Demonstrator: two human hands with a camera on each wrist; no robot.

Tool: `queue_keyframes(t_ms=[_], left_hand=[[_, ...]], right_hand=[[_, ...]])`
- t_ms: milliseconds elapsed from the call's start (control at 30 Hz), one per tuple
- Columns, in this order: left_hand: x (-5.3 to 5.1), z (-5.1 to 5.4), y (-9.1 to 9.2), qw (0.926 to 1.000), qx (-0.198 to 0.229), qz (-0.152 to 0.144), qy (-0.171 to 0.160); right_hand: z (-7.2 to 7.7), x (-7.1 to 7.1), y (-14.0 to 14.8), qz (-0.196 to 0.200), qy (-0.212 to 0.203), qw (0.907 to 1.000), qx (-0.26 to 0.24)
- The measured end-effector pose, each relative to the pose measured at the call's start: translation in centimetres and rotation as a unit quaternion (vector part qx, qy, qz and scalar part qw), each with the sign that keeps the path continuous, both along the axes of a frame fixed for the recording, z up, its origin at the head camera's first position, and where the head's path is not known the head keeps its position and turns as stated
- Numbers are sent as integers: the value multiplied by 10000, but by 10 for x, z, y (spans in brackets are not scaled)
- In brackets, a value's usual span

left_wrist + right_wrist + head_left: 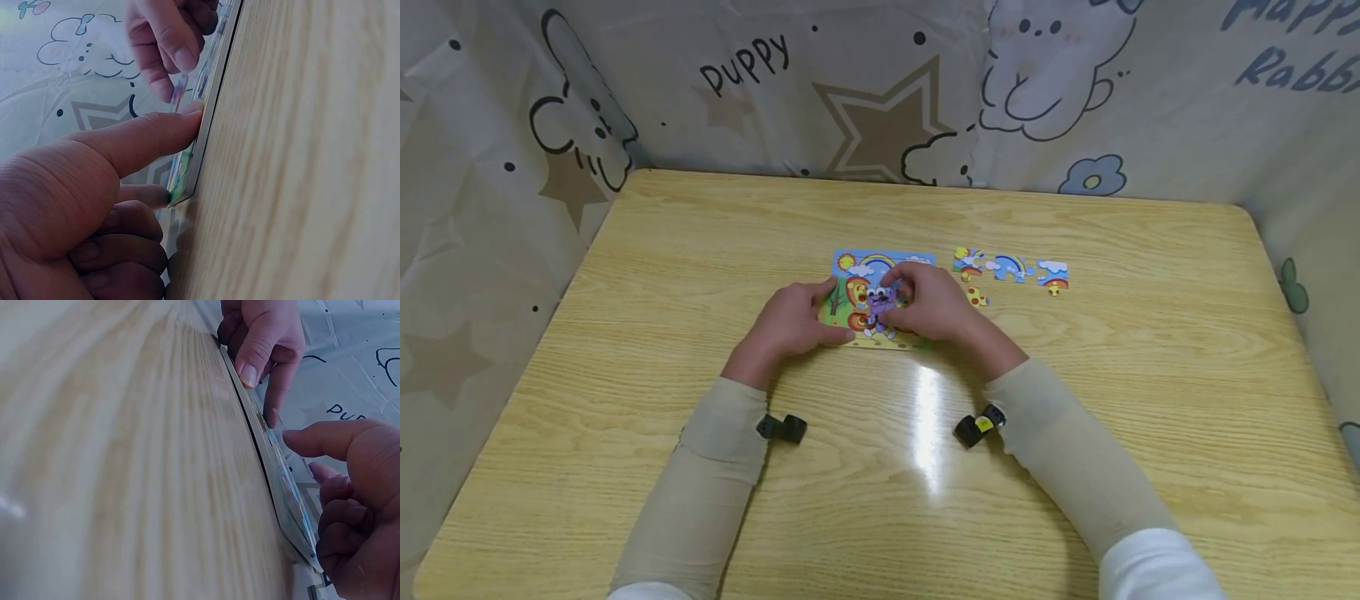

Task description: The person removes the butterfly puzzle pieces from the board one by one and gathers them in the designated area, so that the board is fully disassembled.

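Note:
A colourful jigsaw puzzle board (898, 257) lies on the table, with a sun, a rainbow and green ground printed on it. At its left end is my left hand (786, 321), the thumb extended onto the near edge and the index finger at the left side; its other fingers curl under in the left wrist view. Above the middle of the board, my right hand (936, 302) pinches a thin puzzle piece (179, 94) between thumb and index finger. The piece is tilted, and a purple cartoon figure shows there in the head view.
Several loose puzzle pieces (1009, 267) lie right of the board, and a small yellow-and-red one (976, 297) sits nearest my right hand. The wooden table (685, 242) meets a printed cloth backdrop (865, 50) at the back and sides.

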State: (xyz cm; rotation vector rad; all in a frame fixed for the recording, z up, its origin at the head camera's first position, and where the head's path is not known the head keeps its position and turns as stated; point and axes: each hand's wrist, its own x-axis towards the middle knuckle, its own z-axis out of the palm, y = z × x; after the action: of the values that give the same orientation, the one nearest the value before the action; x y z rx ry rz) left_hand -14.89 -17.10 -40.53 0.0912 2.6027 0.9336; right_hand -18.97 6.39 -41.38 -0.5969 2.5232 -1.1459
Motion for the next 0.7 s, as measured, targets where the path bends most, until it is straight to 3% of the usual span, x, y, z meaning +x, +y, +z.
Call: queue_keyframes(t_ms=[200,700], left_hand=[[0,-1,0,10000,-4,10,35],[1,0,1,10000,-25,11,35]], right_hand=[[4,7,7,-61,188,9997,-152],[6,17,35,-268,189,9979,-562]])
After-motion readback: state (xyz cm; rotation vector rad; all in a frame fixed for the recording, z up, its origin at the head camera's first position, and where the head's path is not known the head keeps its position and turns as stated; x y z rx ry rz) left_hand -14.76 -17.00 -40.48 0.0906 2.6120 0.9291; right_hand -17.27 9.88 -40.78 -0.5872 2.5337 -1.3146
